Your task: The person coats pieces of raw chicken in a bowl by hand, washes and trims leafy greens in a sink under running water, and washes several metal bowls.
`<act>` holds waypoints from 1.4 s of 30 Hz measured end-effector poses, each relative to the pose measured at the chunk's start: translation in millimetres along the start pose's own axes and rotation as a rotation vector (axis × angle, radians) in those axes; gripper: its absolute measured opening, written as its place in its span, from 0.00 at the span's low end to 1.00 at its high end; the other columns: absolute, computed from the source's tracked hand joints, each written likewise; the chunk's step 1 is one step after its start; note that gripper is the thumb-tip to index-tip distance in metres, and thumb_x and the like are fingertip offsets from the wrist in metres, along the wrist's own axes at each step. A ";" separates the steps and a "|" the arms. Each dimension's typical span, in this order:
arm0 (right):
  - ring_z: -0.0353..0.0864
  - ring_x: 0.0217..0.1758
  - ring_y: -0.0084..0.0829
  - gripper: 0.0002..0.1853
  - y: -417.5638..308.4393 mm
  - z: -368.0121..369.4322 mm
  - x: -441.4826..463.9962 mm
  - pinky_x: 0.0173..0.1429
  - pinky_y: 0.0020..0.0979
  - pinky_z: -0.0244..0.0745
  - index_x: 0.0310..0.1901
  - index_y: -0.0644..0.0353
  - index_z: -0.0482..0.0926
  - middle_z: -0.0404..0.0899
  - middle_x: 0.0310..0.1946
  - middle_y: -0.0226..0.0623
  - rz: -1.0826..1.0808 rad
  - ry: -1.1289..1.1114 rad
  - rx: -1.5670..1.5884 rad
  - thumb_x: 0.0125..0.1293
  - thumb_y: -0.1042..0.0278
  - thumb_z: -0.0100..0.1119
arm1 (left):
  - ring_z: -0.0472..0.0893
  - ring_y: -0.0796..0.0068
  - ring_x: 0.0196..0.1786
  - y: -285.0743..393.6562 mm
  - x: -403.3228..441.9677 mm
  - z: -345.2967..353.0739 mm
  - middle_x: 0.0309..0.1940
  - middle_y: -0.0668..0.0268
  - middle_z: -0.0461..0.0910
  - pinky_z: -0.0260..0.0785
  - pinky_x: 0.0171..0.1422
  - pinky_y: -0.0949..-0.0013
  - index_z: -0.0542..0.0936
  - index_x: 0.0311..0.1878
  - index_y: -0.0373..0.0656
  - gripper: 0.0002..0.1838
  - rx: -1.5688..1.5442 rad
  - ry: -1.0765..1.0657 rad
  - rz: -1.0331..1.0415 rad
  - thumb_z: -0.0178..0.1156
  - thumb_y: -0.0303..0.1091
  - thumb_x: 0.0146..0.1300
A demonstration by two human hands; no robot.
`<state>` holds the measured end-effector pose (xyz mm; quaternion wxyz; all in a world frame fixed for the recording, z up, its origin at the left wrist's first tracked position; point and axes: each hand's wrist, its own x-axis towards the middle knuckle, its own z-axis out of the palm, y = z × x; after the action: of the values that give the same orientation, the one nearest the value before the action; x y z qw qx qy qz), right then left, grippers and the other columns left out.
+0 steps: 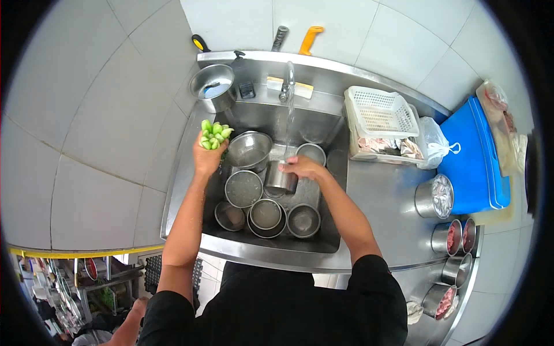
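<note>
My left hand (206,157) is closed around a bunch of green vegetables (214,135) at the sink's left side. Near the middle of the sink, my right hand (304,166) grips a metal container (281,177) by its rim, the container tilted below the faucet (289,83), from which water runs. A metal bowl (249,150) sits between my hands. Several round metal containers stand below it, among them one with cloudy water (243,188) and a nested one (266,214). Another round container (311,154) is behind my right hand.
A metal pot (212,86) stands at the sink's back left corner. On the right counter are a white basket (385,111), a plastic bag (437,144), a blue cooler (472,155) and several metal containers with meat (446,237). A person's arm shows at lower left.
</note>
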<state>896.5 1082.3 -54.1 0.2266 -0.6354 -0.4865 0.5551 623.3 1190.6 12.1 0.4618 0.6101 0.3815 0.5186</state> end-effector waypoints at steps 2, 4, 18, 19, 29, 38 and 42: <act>0.68 0.24 0.24 0.19 14.8 -19.4 35.1 0.30 0.33 0.66 0.29 0.60 0.79 0.75 0.20 0.30 -0.324 0.141 -0.197 0.62 0.50 0.62 | 0.80 0.75 0.43 -0.5 2.0 -6.2 0.41 0.64 0.82 0.72 0.51 0.71 0.77 0.46 0.37 0.19 0.126 0.060 0.029 0.69 0.22 0.48; 0.69 0.24 0.29 0.17 -19.3 -48.0 43.3 0.32 0.35 0.68 0.28 0.61 0.79 0.74 0.20 0.41 -0.305 0.179 -0.488 0.62 0.53 0.61 | 0.79 0.76 0.40 -17.6 8.4 -14.9 0.39 0.65 0.81 0.71 0.48 0.71 0.77 0.43 0.37 0.18 0.294 0.128 0.076 0.70 0.23 0.47; 0.81 0.37 0.45 0.16 -56.0 -67.7 83.5 0.43 0.40 0.73 0.36 0.57 0.82 0.82 0.32 0.46 -0.159 0.470 -0.325 0.61 0.51 0.58 | 0.79 0.76 0.40 15.2 7.8 -31.8 0.39 0.67 0.80 0.71 0.47 0.71 0.78 0.44 0.37 0.16 -0.240 0.163 -0.204 0.68 0.19 0.50; 0.81 0.37 0.42 0.20 -29.8 -65.4 100.7 0.44 0.41 0.73 0.36 0.58 0.82 0.82 0.32 0.46 -0.464 0.383 -0.451 0.59 0.48 0.57 | 0.80 0.75 0.42 15.6 9.5 -32.0 0.40 0.66 0.80 0.71 0.48 0.70 0.78 0.44 0.37 0.16 -0.276 0.149 -0.210 0.67 0.18 0.50; 0.73 0.26 0.26 0.18 24.3 51.4 28.1 0.25 0.30 0.62 0.39 0.57 0.81 0.78 0.28 0.29 0.443 -0.311 -0.076 0.60 0.50 0.64 | 0.80 0.73 0.41 6.9 22.5 -25.7 0.39 0.65 0.80 0.70 0.48 0.69 0.77 0.44 0.38 0.17 -0.439 0.177 -0.238 0.66 0.18 0.49; 0.76 0.44 0.45 0.08 -25.3 38.4 -24.5 0.48 0.42 0.71 0.35 0.59 0.82 0.78 0.35 0.41 -0.630 0.148 -0.461 0.54 0.68 0.65 | 0.80 0.73 0.42 4.2 5.8 37.6 0.41 0.67 0.80 0.71 0.50 0.70 0.77 0.48 0.39 0.19 -0.527 0.027 -0.318 0.67 0.19 0.50; 0.73 0.38 0.41 0.05 -44.2 38.8 -43.2 0.43 0.39 0.70 0.31 0.59 0.82 0.76 0.30 0.35 -0.876 0.432 -0.583 0.52 0.71 0.65 | 0.80 0.76 0.45 12.0 -10.8 84.5 0.44 0.67 0.80 0.71 0.52 0.72 0.76 0.52 0.39 0.23 -0.522 -0.062 -0.303 0.68 0.20 0.51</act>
<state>848.3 1053.6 -7.4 0.3453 -0.5097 -0.7804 0.1094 704.6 1162.9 17.5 0.6865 0.4224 0.3081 0.5054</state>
